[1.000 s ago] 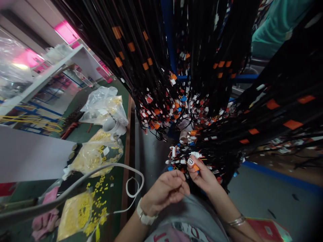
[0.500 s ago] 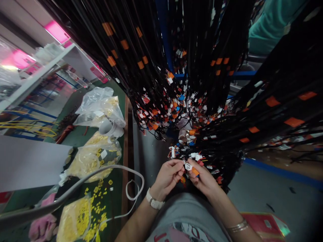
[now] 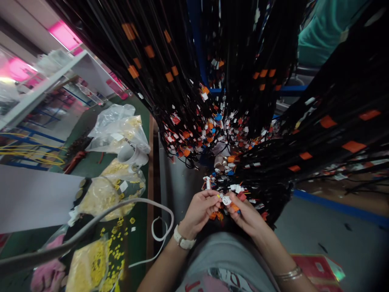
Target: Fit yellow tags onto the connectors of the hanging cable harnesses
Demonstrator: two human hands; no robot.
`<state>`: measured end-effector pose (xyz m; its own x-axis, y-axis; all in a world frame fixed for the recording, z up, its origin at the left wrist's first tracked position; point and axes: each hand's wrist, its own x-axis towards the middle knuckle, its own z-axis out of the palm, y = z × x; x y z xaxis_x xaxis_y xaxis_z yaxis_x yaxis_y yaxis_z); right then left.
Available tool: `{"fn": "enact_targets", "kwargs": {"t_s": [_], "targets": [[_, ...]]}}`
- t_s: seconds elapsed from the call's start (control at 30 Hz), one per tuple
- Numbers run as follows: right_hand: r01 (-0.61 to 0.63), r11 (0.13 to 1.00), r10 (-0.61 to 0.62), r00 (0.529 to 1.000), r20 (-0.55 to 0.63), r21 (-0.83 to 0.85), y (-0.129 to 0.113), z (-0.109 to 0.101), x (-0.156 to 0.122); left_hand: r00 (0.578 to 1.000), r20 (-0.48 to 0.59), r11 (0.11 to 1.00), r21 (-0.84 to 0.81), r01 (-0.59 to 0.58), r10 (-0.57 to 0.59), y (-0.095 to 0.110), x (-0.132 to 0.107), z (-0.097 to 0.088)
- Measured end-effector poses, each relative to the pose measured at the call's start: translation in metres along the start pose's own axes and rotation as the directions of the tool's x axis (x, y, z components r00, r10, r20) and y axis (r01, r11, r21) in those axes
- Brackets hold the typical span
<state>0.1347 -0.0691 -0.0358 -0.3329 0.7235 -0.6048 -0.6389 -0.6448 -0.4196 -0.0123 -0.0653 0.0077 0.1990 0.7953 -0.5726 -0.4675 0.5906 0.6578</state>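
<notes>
While big bunches of black wires (image 3: 249, 101) are hanging down in front, the person is working low in the middle of the picture with both hands close together. The right hand (image 3: 247, 217) is pinching a small white plug (image 3: 226, 200) with an orange wire end (image 3: 234, 207) just behind it, and its fingers are closed around them. The left hand (image 3: 200, 209) is pinching something tiny and yellow (image 3: 218, 196) at its fingertips, right beside the open face of the plug. It looks too small to say just what it is.

It seems the person is fitting the little yellow bit into the white plug. The bit is touching or almost touching the plug; which one is hard to tell. The next move would call for lining the bit up straight with the hole and holding the plug very still.

On the green table (image 3: 138, 239) to the left, bags of yellow bits (image 3: 101, 194) are lying open, with loose ones scattered near a white cord (image 3: 158, 233) and a pink cloth (image 3: 45, 271).
</notes>
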Motion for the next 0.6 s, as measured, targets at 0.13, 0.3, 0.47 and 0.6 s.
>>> {"fn": "enact_targets", "kwargs": {"t_s": [0.13,0.3,0.47,0.6], "targets": [[0.007,1.000,-0.008,0.998,0.067,0.014,-0.0016,-0.0049,-0.0009,0.999,0.037,1.000,-0.018,0.021,-0.020,-0.0011,-0.0001,-0.0029],[-0.019,0.998,0.013,0.995,0.095,0.063,-0.0042,-0.0105,-0.0033,0.999,0.048,1.000,-0.028,0.015,-0.013,-0.0013,-0.0006,-0.0020],[-0.041,0.995,0.033,0.995,0.095,0.086,-0.0079,-0.0070,-0.0065,0.999,0.032,1.000,-0.022,0.020,-0.019,0.0012,-0.0013,0.0018],[-0.049,0.992,0.043,0.998,0.050,0.119,-0.0086,-0.0026,-0.0051,0.999,0.047,1.000,0.009,0.002,-0.003,0.0012,-0.0013,0.0035]]}}
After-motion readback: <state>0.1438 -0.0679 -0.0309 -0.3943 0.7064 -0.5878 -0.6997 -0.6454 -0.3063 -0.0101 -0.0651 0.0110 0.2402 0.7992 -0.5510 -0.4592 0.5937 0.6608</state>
